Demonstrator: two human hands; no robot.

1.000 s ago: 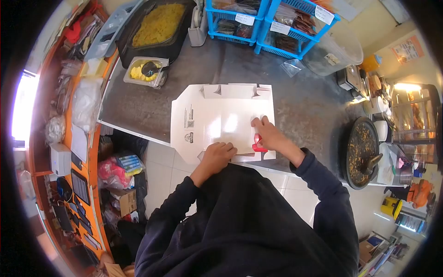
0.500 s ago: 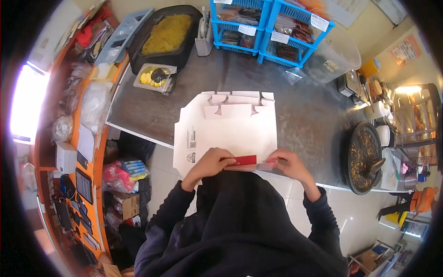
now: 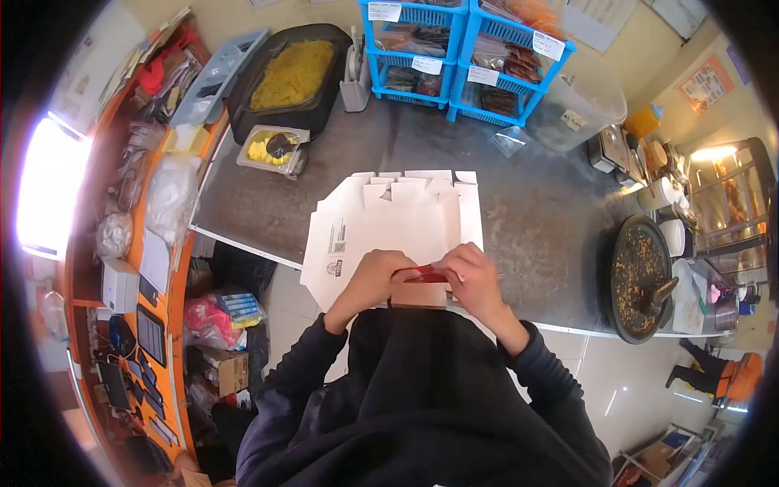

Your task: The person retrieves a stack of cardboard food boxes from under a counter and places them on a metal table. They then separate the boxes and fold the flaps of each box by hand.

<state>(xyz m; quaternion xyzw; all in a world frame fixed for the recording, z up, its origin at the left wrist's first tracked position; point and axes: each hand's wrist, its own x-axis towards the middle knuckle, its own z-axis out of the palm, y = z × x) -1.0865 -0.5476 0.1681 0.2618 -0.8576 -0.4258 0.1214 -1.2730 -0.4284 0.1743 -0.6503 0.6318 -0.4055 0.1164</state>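
Observation:
A white cardboard box [image 3: 393, 227], partly folded, lies on the dark work table in front of me. Its far edge has cut tabs standing up, and small printing shows on its left flap. At the near edge is a red flap [image 3: 423, 274] with a paler panel [image 3: 419, 295] below it. My left hand [image 3: 377, 274] is closed on the left end of this flap, thumb and fingers pinching it. From the right, my right hand [image 3: 473, 280] grips the flap's other end with bent fingers. The fingers hide part of the fold.
Beyond the box stand a clear tub of yellow pieces [image 3: 273, 149], a black tray of yellow food [image 3: 294, 75] and blue stacked baskets [image 3: 414, 58]. A stone mortar with pestle [image 3: 641, 280] sits at right. Another person in orange [image 3: 740, 377] is far right.
My right hand has moved left and closed on the flap beside my left hand. The box's right side now stands folded up, and the red strip has tilted, showing the paler panel below.

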